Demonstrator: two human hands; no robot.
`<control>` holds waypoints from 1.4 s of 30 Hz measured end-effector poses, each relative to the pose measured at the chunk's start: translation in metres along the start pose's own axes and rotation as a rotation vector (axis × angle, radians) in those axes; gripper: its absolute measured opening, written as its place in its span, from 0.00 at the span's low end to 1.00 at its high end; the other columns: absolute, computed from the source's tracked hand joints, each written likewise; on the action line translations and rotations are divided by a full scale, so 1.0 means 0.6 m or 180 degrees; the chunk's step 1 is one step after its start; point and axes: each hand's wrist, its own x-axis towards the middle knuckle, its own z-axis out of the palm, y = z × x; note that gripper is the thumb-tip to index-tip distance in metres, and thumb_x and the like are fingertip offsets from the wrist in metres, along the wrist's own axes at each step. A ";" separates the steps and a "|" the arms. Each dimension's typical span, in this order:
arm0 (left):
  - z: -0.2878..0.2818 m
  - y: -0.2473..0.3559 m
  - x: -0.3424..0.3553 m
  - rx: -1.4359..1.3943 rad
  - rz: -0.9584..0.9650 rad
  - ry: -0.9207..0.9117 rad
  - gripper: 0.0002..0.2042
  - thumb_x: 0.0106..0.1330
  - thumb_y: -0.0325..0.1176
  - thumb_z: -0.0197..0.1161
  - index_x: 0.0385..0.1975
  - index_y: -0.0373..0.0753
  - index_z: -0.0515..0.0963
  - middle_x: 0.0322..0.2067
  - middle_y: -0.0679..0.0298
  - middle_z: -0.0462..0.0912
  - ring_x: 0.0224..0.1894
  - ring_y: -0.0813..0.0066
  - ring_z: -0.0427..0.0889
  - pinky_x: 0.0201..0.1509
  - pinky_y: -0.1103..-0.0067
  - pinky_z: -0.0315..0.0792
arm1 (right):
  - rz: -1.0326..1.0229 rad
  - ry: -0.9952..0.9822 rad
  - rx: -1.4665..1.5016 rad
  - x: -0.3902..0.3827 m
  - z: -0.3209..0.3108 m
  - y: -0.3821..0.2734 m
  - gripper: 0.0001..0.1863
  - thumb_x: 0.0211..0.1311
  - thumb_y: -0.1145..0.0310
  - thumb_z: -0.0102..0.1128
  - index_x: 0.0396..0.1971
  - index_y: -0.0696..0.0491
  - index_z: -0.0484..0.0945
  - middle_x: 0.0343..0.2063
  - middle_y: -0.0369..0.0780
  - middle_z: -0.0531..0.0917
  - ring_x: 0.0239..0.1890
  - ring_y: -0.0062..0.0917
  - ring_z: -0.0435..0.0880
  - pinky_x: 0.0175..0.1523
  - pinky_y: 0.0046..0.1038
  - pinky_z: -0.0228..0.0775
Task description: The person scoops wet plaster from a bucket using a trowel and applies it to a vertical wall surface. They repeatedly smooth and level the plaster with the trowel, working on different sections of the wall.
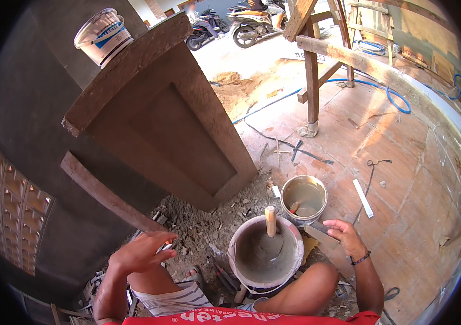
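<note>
My left hand [142, 252] is closed with the thumb near the fingers, and a small pale thing [163, 248] shows between them, too small to name. My right hand [348, 238] grips a flat grey scraper-like blade [321, 236], tilted beside the buckets. Between my knees stands a bucket of wet grey mortar [245, 254]. From the mortar rises a tool's wooden handle [271, 221]; its other end is hidden. Just beyond, a smaller bucket [322, 201] holds murky grey liquid and a red-handled tool [294, 207].
A plastered pillar [171, 130] carries a white tub [103, 37] on its top ledge. Rubble [198, 222] lies at its base. A wooden trestle [312, 81], blue hose [401, 105] and white strip [363, 198] are on the tiled floor. Motorbikes [249, 32] and people stand behind.
</note>
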 end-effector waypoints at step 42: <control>0.101 -0.006 0.102 0.0062 0.0585 -0.1164 0.13 0.68 0.43 0.59 0.37 0.39 0.75 0.25 0.55 0.77 0.28 0.59 0.77 0.34 0.64 0.71 | -0.0281 0.1293 0.0723 -0.093 0.038 0.153 0.17 0.67 0.71 0.60 0.54 0.58 0.77 0.42 0.37 0.83 0.45 0.17 0.79 0.51 0.22 0.71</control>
